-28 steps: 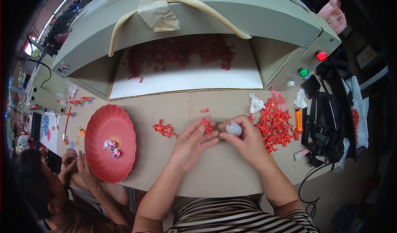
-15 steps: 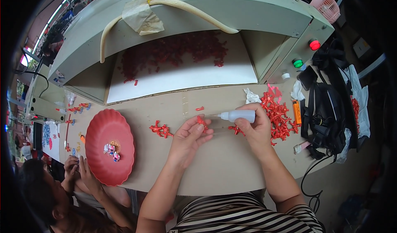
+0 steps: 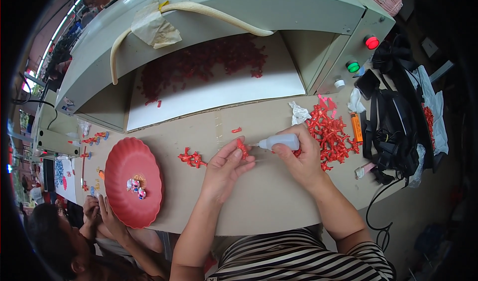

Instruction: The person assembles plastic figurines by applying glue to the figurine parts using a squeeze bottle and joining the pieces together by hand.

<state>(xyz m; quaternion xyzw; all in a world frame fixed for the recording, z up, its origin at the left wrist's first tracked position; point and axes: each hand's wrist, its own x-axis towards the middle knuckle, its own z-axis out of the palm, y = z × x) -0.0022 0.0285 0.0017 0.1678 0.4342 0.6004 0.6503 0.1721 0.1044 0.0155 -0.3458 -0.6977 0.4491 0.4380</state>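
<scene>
Between the thumb and fingers of my left hand [image 3: 223, 174] is a small red plastic figure part [image 3: 242, 149]. My right hand [image 3: 304, 162] grips a small translucent squeeze bottle [image 3: 282, 142], held nearly level. Its thin nozzle points left and ends at or very close to the red part; whether they touch, I cannot tell. A tiny red piece [image 3: 236, 130] lies on the table just beyond my left hand. Left of that hand lie a couple of red figures [image 3: 191, 158]. A heap of red figures [image 3: 331, 139] sits beyond my right hand, which partly hides its near-left edge.
A red scalloped bowl [image 3: 112, 181] holds a few small painted figures. Ahead, a grey-green hooded cabinet [image 3: 318, 12] covers a white sheet with many red pieces. An orange lighter-like item [image 3: 356, 126] and black bag [image 3: 391, 126] lie right. A co-worker's hands [image 3: 107, 213] are at lower left.
The bottle's nozzle has come closer to the red part and tips slightly lower. My left hand keeps its hold. The whole view has shifted a little.
</scene>
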